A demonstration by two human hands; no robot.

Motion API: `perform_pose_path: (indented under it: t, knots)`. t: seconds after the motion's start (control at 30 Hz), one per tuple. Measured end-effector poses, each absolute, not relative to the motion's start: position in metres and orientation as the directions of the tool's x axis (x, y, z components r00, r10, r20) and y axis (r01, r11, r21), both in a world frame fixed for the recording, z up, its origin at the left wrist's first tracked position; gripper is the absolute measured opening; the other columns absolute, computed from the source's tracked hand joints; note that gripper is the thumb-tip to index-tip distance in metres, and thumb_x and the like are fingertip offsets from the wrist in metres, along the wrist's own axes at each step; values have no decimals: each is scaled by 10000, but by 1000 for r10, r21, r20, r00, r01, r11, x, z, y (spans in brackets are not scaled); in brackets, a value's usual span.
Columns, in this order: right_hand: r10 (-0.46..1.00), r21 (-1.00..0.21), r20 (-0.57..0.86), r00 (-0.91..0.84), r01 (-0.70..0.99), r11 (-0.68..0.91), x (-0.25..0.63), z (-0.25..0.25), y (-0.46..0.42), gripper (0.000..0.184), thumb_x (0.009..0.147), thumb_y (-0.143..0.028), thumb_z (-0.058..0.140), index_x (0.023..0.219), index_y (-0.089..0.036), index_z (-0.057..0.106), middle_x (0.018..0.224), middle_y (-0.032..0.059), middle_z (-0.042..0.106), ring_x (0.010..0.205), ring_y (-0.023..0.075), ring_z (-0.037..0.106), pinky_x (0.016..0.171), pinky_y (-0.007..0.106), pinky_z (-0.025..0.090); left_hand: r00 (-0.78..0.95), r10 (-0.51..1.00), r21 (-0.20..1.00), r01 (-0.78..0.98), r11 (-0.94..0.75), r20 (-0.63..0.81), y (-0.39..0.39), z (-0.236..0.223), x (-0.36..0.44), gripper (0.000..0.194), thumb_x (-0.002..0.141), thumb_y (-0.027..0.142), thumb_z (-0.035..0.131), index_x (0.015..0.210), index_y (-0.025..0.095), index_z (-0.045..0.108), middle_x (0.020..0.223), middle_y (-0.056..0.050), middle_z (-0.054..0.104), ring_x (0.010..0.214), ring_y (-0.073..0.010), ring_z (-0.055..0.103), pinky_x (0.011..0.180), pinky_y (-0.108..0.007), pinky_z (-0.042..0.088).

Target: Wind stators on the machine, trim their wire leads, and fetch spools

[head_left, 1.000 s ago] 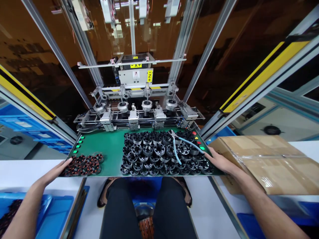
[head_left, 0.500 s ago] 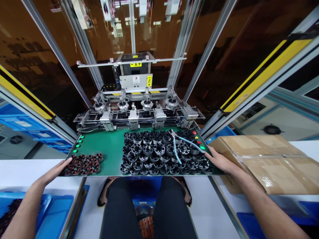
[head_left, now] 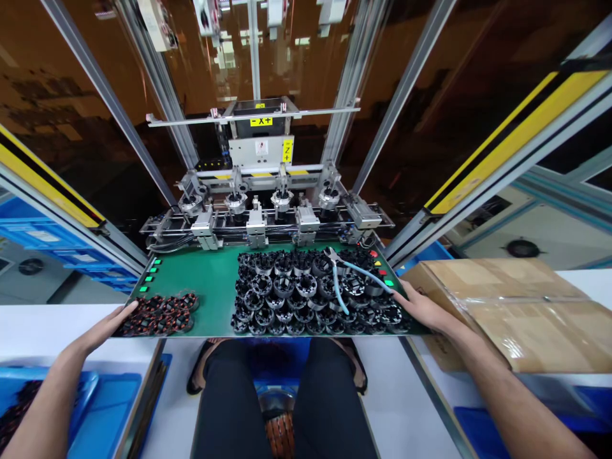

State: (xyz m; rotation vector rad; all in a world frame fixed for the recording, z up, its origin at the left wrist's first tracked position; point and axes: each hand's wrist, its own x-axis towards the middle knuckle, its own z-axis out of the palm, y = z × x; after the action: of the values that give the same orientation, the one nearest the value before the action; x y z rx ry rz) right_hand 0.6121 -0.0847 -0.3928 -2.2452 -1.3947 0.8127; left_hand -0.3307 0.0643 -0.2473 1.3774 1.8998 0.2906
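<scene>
A green work surface (head_left: 210,280) lies before me. My left hand (head_left: 102,328) rests flat at its left front corner, fingers stretched out, touching a small pile of copper-wound black parts (head_left: 160,314). My right hand (head_left: 423,310) lies open at the right front edge, beside a large cluster of black ring-shaped parts (head_left: 306,293). Blue-handled cutters (head_left: 347,277) lie on top of that cluster. Behind the green surface, a machine head (head_left: 261,150) stands over a row of four fixtures (head_left: 258,204).
A cardboard box (head_left: 516,312) wrapped in film sits at the right. Blue bins (head_left: 95,408) are at the lower left, one holding dark parts. Aluminium frame posts and yellow-striped guards flank the machine. My legs and a foot pedal (head_left: 280,408) are below the table.
The machine head and its four tools have come down onto the fixtures. Both hands have stayed where they were.
</scene>
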Motion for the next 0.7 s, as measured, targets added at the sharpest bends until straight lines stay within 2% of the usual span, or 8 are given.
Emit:
perform_pose_path:
  t: [0.2,0.37,0.53,0.7]
  knots:
    - [909,-595,-246,337,687,-417,612,-392,-85,954,989,-864,443,1724,-261,531,1537,147,831,1427,416,805,1322,553,592,-141,893,556,738,383,-428,66,-248,-331,1511,726,1195,543,1705,47,633,1768,-232,636,1703,-435,562,1482,-514,331]
    - [903,-582,-268,335,691,-429,610,-390,-85,1013,982,-875,423,1763,-234,495,1609,155,789,1492,404,769,1346,520,572,-147,898,564,733,380,-415,67,-249,-330,1480,721,1194,551,1673,66,667,1707,-252,690,1657,-441,618,1453,-533,398]
    - [901,-583,-264,343,688,-433,610,-390,-86,999,989,-876,431,1757,-243,511,1577,150,809,1475,413,779,1332,536,586,-141,883,578,709,405,-447,66,-249,-331,1497,744,1181,576,1719,46,612,1782,-244,613,1711,-429,555,1493,-515,303]
    - [895,-582,-271,353,680,-445,608,-388,-86,999,987,-883,425,1751,-245,508,1589,155,800,1458,415,788,1330,544,584,-131,876,606,674,422,-464,65,-248,-330,1466,748,1157,627,1717,56,618,1787,-215,612,1720,-424,541,1491,-510,307]
